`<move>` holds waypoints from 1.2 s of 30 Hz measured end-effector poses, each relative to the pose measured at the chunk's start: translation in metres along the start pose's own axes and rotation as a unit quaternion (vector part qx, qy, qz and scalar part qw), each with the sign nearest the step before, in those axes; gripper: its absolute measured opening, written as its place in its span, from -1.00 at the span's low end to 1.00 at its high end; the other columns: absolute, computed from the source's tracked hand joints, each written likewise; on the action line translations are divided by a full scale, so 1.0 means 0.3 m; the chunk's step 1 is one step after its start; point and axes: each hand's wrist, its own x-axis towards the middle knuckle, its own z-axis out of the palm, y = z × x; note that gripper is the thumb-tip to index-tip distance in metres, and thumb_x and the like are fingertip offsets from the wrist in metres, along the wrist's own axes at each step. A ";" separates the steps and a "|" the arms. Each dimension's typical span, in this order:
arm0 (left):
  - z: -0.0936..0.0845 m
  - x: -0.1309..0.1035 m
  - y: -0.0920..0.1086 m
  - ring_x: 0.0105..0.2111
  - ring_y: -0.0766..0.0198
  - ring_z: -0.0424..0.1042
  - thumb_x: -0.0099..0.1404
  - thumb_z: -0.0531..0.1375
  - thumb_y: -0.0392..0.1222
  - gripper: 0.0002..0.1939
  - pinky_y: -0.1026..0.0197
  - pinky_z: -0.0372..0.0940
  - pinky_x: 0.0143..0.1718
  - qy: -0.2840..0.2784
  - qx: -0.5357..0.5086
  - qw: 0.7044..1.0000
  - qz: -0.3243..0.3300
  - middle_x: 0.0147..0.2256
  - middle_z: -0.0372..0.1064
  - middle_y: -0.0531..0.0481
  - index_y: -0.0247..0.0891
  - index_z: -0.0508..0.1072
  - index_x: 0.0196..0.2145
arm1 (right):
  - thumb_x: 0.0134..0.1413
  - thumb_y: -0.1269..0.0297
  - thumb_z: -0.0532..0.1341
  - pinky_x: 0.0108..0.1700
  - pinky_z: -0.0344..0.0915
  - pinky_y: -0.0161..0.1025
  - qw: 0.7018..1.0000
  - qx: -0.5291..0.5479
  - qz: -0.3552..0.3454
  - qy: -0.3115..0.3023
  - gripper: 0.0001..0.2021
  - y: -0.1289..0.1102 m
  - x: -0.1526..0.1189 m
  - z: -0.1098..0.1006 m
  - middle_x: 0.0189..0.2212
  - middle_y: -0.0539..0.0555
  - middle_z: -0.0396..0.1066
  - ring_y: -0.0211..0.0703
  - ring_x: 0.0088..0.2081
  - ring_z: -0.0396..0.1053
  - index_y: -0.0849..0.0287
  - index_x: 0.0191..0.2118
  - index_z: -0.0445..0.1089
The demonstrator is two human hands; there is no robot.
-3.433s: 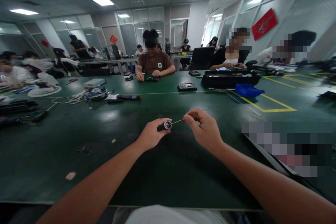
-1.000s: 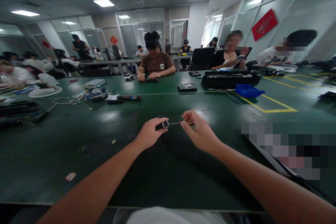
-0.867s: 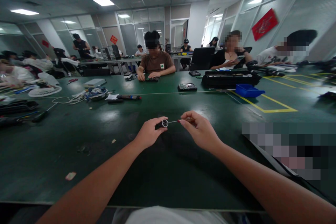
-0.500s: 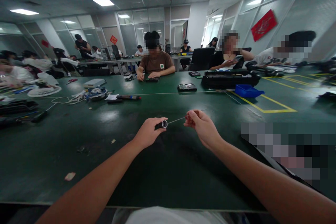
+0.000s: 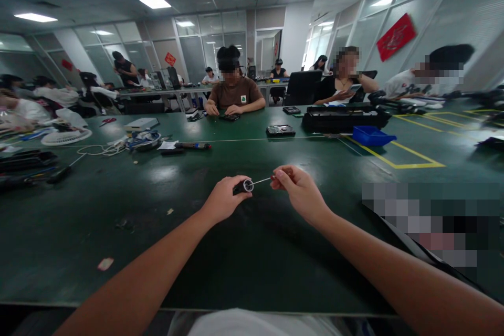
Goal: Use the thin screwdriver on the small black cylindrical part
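A short black cylinder (image 5: 243,187) with a bright ring at its open end is gripped between the thumb and fingers of my left hand (image 5: 222,198). My right hand (image 5: 301,189) pinches the red handle (image 5: 273,178) of a thin metal-shafted screwdriver (image 5: 261,181). The shaft points left, and its tip is at the ringed end of the cylinder; how deep it reaches cannot be made out. Both hands are above the green table (image 5: 244,262), near the middle of the view.
Across the table a person in a brown shirt (image 5: 236,95) handles a dark device. A hard drive (image 5: 280,130), a black tray-like part (image 5: 345,118) and a blue bin (image 5: 373,136) lie beyond my hands. Cables (image 5: 144,140) and tools lie at the left.
My right hand has moved slightly left, bringing the screwdriver closer to the cylinder. The left hand has barely moved. The person opposite has shifted their hands and the dark device.
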 end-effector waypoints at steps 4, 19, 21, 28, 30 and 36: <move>0.000 0.000 -0.003 -0.08 0.08 0.43 0.23 0.30 -0.14 -0.62 0.01 0.25 0.04 -0.005 0.016 1.000 0.008 -0.07 0.49 -0.02 -0.07 0.49 0.02 | 0.17 0.01 0.18 -0.34 0.31 -0.22 0.993 -0.116 0.005 0.023 -0.70 -0.019 -0.007 -0.010 -0.46 0.05 0.50 -0.16 -0.42 0.44 0.16 -0.30 0.43; 0.000 -0.003 -0.011 -0.02 0.10 0.40 0.24 0.30 -0.16 -0.60 0.05 0.23 0.06 -0.021 0.012 0.999 0.044 -0.01 0.47 0.00 -0.06 0.48 0.05 | 0.33 0.09 0.00 -0.41 0.20 -0.23 0.973 -0.220 -0.067 -0.014 -0.66 -0.033 -0.023 -0.017 -0.59 -0.03 0.37 -0.18 -0.52 0.35 0.13 -0.23 0.45; 0.004 -0.004 -0.013 -0.03 0.10 0.40 0.25 0.29 -0.14 -0.60 0.05 0.24 0.05 -0.022 0.013 0.999 0.044 -0.02 0.47 -0.01 -0.06 0.48 0.05 | 0.31 0.14 0.01 -0.40 0.21 -0.22 0.972 -0.225 -0.076 -0.004 -0.68 -0.028 -0.022 -0.018 -0.54 -0.01 0.39 -0.17 -0.50 0.35 0.15 -0.06 0.42; 0.003 -0.005 -0.023 -0.02 0.11 0.39 0.24 0.30 -0.14 -0.58 0.05 0.24 0.06 -0.012 0.000 1.000 0.028 -0.02 0.46 0.00 -0.05 0.46 0.07 | 0.31 0.17 0.01 -0.36 0.24 -0.21 0.976 -0.206 -0.068 -0.039 -0.71 -0.036 -0.028 -0.012 -0.46 0.00 0.41 -0.14 -0.43 0.38 0.13 -0.02 0.36; 0.002 -0.007 -0.021 -0.03 0.11 0.40 0.24 0.29 -0.14 -0.58 0.06 0.25 0.04 -0.013 0.000 1.000 0.028 -0.03 0.47 0.00 -0.04 0.46 0.07 | 0.32 0.10 -0.01 -0.41 0.21 -0.21 0.973 -0.221 -0.052 -0.036 -0.69 -0.043 -0.027 -0.011 -0.49 0.01 0.41 -0.15 -0.49 0.35 0.12 -0.09 0.40; 0.001 -0.002 -0.023 -0.02 0.12 0.40 0.24 0.29 -0.15 -0.59 0.07 0.25 0.07 -0.009 0.006 1.000 0.020 -0.02 0.47 -0.01 -0.06 0.47 0.06 | 0.27 0.22 0.07 -0.33 0.26 -0.19 0.972 -0.210 -0.091 -0.061 -0.68 -0.036 -0.029 -0.013 -0.35 0.05 0.45 -0.12 -0.37 0.39 0.11 0.09 0.25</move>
